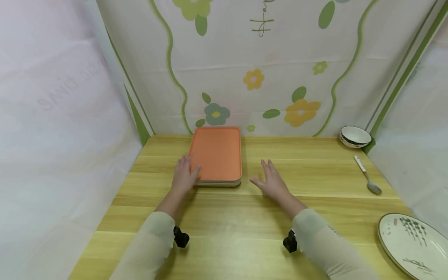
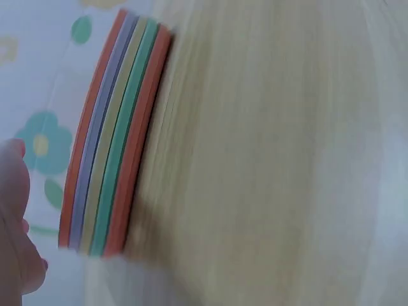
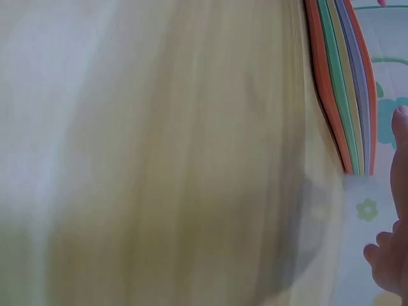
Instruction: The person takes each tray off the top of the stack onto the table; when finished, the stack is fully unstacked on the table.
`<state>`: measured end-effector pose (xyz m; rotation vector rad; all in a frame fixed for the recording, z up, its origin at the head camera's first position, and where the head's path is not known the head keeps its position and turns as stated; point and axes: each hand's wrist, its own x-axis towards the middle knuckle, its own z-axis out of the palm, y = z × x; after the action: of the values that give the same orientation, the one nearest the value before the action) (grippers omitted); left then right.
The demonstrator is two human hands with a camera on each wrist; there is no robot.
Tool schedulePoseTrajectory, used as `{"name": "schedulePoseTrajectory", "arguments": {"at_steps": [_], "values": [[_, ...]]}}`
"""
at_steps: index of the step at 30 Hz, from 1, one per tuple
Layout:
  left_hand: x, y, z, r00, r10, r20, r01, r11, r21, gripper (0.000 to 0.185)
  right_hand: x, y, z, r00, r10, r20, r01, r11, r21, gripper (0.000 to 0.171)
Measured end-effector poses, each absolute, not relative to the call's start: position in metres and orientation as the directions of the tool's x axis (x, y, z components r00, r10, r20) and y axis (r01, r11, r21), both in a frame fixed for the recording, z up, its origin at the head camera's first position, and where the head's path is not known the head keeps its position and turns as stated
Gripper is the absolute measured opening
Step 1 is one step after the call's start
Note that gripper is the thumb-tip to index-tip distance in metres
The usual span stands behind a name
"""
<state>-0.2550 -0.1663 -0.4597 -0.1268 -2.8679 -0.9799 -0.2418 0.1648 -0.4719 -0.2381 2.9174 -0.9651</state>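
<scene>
A stack of rectangular trays lies flat on the table, with an orange one on top. Both wrist views show its coloured edges in orange, purple, yellow and green. At the stack's left side is my left hand, its fingers extended and its thumb by the near left part; whether it touches the trays I cannot tell. My right hand hovers to the right of the stack, apart from it, with fingers spread and nothing held. Only part of each hand appears in its own wrist view.
On the right of the wooden table are a patterned bowl at the back corner, a spoon with a white handle, and an oval plate near the front. White floral cloth encloses the back and sides.
</scene>
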Motion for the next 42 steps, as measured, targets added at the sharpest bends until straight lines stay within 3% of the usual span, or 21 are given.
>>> {"name": "schedulePoseTrajectory", "arguments": {"at_steps": [5,17,31,42], "values": [[-0.247,-0.184,-0.471,-0.997,-0.020,0.071,0.042,0.642,0.766,0.071,-0.240,0.151,-0.485,-0.986,-0.164,-0.032,-0.092,0.692,-0.716,0.096],[-0.238,-0.194,-0.499,-0.998,-0.017,-0.055,-0.057,0.441,0.896,0.079,-0.238,0.128,-0.502,-0.981,-0.180,-0.076,-0.043,0.580,-0.814,0.100],[-0.242,-0.194,-0.502,-0.997,-0.031,-0.070,-0.077,0.330,0.941,0.068,-0.239,0.109,-0.504,-0.975,-0.213,-0.064,-0.056,0.513,-0.856,0.085],[-0.243,-0.196,-0.499,-0.991,-0.083,-0.109,-0.126,0.243,0.962,0.065,-0.241,0.105,-0.503,-0.969,-0.242,-0.052,-0.085,0.522,-0.849,0.083]]}}
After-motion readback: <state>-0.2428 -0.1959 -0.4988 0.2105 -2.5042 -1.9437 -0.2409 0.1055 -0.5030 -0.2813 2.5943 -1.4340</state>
